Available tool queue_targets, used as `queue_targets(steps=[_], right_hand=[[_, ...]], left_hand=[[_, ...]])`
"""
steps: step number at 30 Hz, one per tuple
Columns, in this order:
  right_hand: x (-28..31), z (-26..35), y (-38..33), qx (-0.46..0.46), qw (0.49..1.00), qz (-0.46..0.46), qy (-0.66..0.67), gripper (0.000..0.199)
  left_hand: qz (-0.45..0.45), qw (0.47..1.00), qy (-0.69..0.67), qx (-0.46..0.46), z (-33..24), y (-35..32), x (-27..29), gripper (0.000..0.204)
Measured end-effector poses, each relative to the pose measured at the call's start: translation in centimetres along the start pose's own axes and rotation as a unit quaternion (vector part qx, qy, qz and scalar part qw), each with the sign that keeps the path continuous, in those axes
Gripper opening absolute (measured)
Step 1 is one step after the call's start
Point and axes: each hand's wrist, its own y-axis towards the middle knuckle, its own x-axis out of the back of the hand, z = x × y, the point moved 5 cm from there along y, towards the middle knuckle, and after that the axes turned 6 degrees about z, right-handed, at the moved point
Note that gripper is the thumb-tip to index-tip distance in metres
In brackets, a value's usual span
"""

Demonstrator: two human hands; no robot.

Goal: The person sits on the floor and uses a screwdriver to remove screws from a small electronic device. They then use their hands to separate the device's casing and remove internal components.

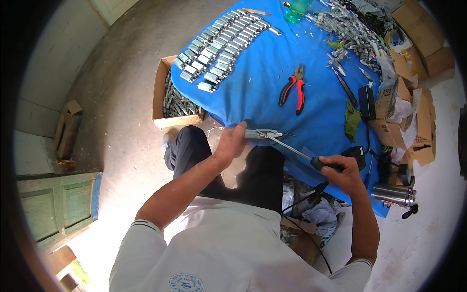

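Note:
My left hand (pixel 232 142) grips a slim silver metal part (pixel 256 134) at the table's near edge, its narrow pointed end facing right. My right hand (pixel 344 171) is closed around the dark green handle of a screwdriver (pixel 295 151). The screwdriver's long shaft slants up to the left, and its tip meets the metal part near its middle; whether it sits in a slot is too small to tell. Beyond my hands, pliers (pixel 294 90) with red and black handles lie on the blue cloth (pixel 258 82), jaws pointing away.
Rows of silver box-shaped parts (pixel 214 48) line the table's left side. A carton (pixel 160 92) of metal pieces stands left of it. At the far right lie a metal heap (pixel 335 29) and a green bottle (pixel 296 10). A steel flask (pixel 394 194) and black adapter (pixel 366 103) are at right.

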Motion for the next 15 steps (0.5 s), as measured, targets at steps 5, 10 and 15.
queue_targets(steps=[5,10,15], right_hand=[[-0.4,-1.9,-0.1,-0.026,0.997,0.000,0.074,0.028],[0.2,2.4,-0.4,0.146,0.972,-0.019,-0.182,0.028],[0.6,6.1,0.2,0.136,0.965,0.011,-0.225,0.025]], left_hand=[[-0.014,0.999,0.033,-0.020,-0.1,0.0,0.3,0.051],[0.041,0.997,0.068,-0.003,-0.4,-0.5,-0.2,0.056],[0.047,0.996,0.072,-0.015,-0.3,-0.4,-0.2,0.060]])
